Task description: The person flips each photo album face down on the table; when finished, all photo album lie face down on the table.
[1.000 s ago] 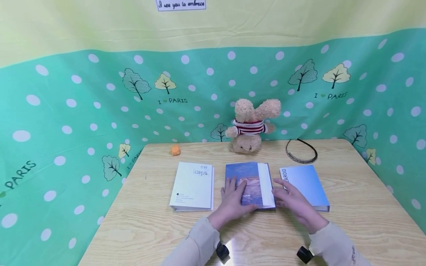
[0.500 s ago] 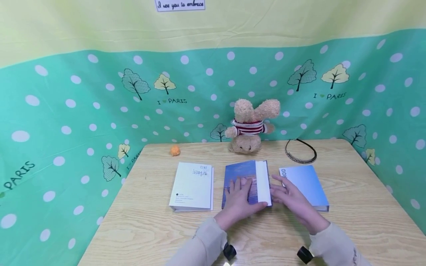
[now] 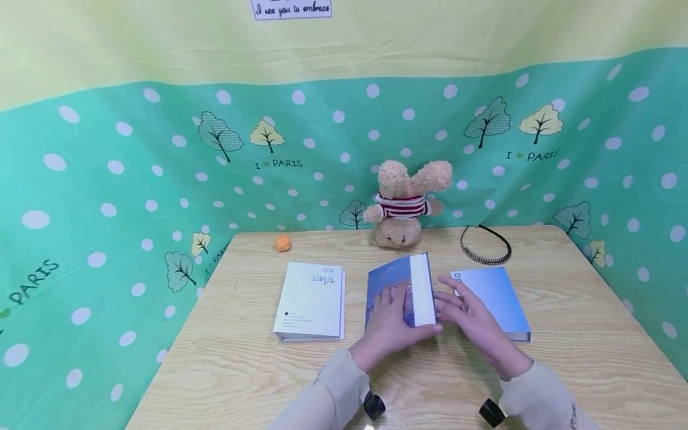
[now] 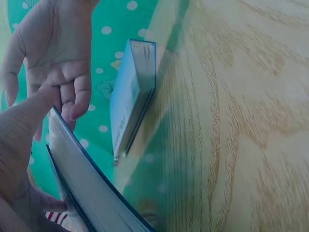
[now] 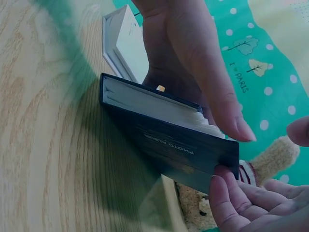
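Our left hand [image 3: 391, 325] grips the tilted album [image 3: 417, 291]; our right hand [image 3: 473, 316], fingers loosely extended, touches its 3 o'clock side. Should our left grip slip, it could drop.

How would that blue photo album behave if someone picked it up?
The blue photo album would probably be stiff, since its covers look flat and straight-edged. It may feel heavy for its size, given the thick block of pages. The pages might fan open if held loosely: some splay at one end.
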Motion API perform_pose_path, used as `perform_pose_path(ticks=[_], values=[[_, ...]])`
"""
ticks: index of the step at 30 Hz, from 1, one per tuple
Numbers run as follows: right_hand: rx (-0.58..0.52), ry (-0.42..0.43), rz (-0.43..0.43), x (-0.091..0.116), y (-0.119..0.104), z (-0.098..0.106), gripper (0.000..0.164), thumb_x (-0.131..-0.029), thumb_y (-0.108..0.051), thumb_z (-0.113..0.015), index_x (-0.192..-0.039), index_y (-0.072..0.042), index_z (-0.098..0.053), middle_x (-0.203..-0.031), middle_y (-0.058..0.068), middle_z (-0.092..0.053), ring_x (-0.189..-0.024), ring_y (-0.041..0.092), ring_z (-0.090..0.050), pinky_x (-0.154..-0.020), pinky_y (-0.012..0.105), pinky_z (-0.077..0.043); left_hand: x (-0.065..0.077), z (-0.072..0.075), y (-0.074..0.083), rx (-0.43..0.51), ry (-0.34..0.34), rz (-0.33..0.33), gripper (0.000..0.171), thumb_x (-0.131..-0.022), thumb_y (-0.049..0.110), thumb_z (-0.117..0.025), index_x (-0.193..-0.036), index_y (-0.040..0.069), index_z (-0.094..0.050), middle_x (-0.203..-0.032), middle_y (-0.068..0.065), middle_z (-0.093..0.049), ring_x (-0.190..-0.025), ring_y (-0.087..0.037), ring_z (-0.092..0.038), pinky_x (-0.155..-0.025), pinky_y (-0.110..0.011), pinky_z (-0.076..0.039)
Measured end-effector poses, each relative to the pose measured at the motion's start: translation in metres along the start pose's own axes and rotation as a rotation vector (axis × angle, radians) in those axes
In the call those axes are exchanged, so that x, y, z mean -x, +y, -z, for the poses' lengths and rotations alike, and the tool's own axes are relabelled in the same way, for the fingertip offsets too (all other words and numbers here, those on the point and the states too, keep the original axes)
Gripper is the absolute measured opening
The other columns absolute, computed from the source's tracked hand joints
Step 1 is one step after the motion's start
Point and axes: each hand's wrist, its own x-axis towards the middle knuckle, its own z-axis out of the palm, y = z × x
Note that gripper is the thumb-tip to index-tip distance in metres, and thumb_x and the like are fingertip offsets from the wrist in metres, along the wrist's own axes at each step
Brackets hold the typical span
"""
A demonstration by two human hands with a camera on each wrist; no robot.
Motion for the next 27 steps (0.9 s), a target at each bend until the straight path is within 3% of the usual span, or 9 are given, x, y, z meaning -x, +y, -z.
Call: perform_pose_path(ticks=[5, 9, 13, 19, 27], values=[[0.009, -0.012, 0.023, 0.001, 0.001, -0.003, 0.059, -0.102, -0.018, -0.050, -0.153, -0.009, -0.023, -0.146, 0.025, -0.041, -0.117, 0.028, -0.058, -0.094, 0.036, -0.050, 0.002, 0.001, 0.003, 0.028, 0.015, 0.007, 0.119, -0.064, 0.088, -0.057, -0.155, 0.018, -0.024, -0.156, -0.022, -0.024, -0.141, -0.047, -0.022, -0.111, -0.061, -0.025], [0.014, -0.026, 0.042, 0.001, 0.001, -0.005, 0.057, -0.104, -0.021, -0.047, -0.154, -0.013, -0.022, -0.149, 0.023, -0.038, -0.122, 0.032, -0.054, -0.094, 0.034, -0.049, 0.002, 0.003, 0.004, 0.077, 0.049, -0.018, 0.111, -0.068, 0.081, -0.063, -0.154, 0.019, -0.028, -0.149, -0.016, -0.037, -0.134, -0.037, -0.038, -0.105, -0.053, -0.037], [0.002, -0.052, 0.065, 0.001, 0.003, -0.006, 0.056, -0.104, -0.021, -0.046, -0.154, -0.014, -0.022, -0.152, 0.021, -0.035, -0.122, 0.027, -0.055, -0.093, 0.032, -0.049, 0.002, 0.009, 0.006, 0.118, 0.080, -0.071, 0.105, -0.072, 0.074, -0.066, -0.153, 0.018, -0.029, -0.141, -0.009, -0.046, -0.122, -0.024, -0.049, -0.098, -0.042, -0.045], [-0.039, -0.111, 0.119, -0.002, 0.007, -0.007, 0.058, -0.104, -0.016, -0.046, -0.154, -0.006, -0.020, -0.154, 0.023, -0.028, -0.117, 0.012, -0.058, -0.091, 0.031, -0.051, 0.005, 0.021, 0.012, 0.093, 0.085, -0.081, 0.110, -0.073, 0.069, -0.068, -0.155, 0.009, -0.024, -0.148, -0.013, -0.043, -0.130, -0.029, -0.048, -0.103, -0.041, -0.043], [-0.024, -0.162, 0.129, -0.006, 0.016, -0.010, 0.054, -0.104, -0.010, -0.042, -0.153, 0.000, -0.023, -0.154, 0.022, -0.029, -0.116, 0.008, -0.057, -0.090, 0.036, -0.052, 0.007, 0.028, 0.015, 0.101, 0.094, -0.049, 0.105, -0.075, 0.056, -0.072, -0.155, 0.008, -0.024, -0.147, -0.015, -0.046, -0.128, -0.027, -0.050, -0.101, -0.037, -0.045]])
